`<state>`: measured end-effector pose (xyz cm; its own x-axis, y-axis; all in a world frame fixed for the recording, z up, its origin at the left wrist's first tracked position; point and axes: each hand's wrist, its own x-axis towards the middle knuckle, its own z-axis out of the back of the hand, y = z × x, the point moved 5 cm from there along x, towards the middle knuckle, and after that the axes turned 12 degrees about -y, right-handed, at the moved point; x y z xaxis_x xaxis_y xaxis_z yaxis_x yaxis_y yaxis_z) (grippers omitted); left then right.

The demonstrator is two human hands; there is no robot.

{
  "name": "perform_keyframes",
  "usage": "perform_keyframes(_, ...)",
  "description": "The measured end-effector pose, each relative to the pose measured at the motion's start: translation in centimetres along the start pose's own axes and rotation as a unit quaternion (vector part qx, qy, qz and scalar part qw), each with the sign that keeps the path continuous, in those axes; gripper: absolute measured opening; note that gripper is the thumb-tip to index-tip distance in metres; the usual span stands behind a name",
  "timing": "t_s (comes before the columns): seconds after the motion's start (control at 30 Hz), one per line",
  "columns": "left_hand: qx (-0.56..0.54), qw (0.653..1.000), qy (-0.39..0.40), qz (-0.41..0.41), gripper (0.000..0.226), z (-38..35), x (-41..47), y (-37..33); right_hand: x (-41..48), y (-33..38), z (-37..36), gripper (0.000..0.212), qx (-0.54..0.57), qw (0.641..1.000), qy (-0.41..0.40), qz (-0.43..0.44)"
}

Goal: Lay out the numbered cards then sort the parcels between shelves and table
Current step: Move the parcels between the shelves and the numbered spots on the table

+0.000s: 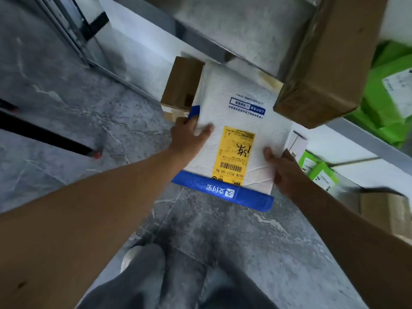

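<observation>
A white padded mailer parcel [231, 112] with a blue end band and a yellow label marked with a handwritten number is held flat in front of me. My left hand [189, 134] grips its left edge, thumb on top. My right hand [283, 168] grips its right edge near the blue band. The parcel's far end reaches under a grey metal shelf [223, 25]. A small brown carton [182, 83] lies just left of the parcel's far end.
A large brown carton [323, 63] sits on the shelf at upper right. Green parcels [388, 90] lie on the shelves to the right, with another carton [383, 210] lower down. Black table legs [44, 134] stand at left on grey marble floor.
</observation>
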<state>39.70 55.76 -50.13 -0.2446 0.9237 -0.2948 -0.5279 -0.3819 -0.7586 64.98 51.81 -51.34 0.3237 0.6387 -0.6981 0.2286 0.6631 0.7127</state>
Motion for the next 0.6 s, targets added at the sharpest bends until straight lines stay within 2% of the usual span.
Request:
perform_keyframes(0.03,0.002,0.999,0.018,0.034,0.061,1.0,-1.1,0.5,-1.5,-0.3,0.0,0.037,0.005,1.000,0.012,-0.014)
perform_keyframes(0.1,-0.079,0.986,0.104,0.106,0.061,2.4,-3.7,1.3,-4.9,-0.6,-0.1,0.031,0.010,0.998,0.039,-0.042)
perform_keyframes(0.17,-0.150,0.962,0.154,0.170,0.068,3.9,-6.8,1.3,-8.3,-0.6,-0.2,0.037,0.014,0.996,0.060,-0.068)
perform_keyframes(0.23,-0.156,0.951,0.137,0.229,0.087,6.2,-9.4,2.2,-11.2,-0.4,-0.4,0.039,0.001,0.993,0.088,-0.083)
perform_keyframes(0.33,-0.098,0.946,0.147,0.271,0.091,10.4,-13.1,2.7,-15.6,0.0,0.0,0.037,-0.021,0.993,0.080,-0.089)
perform_keyframes(0.43,-0.097,0.933,0.162,0.308,0.066,14.2,-16.4,2.2,-19.6,0.4,0.4,0.036,-0.045,0.993,0.052,-0.097)
perform_keyframes(0.53,-0.128,0.925,0.135,0.331,0.079,16.6,-19.2,2.1,-23.2,1.6,0.4,0.035,-0.094,0.993,0.026,-0.068)
perform_keyframes(0.6,-0.168,0.926,0.117,0.316,0.065,18.1,-21.7,0.7,-25.7,2.7,0.4,0.034,-0.117,0.993,0.012,-0.026)
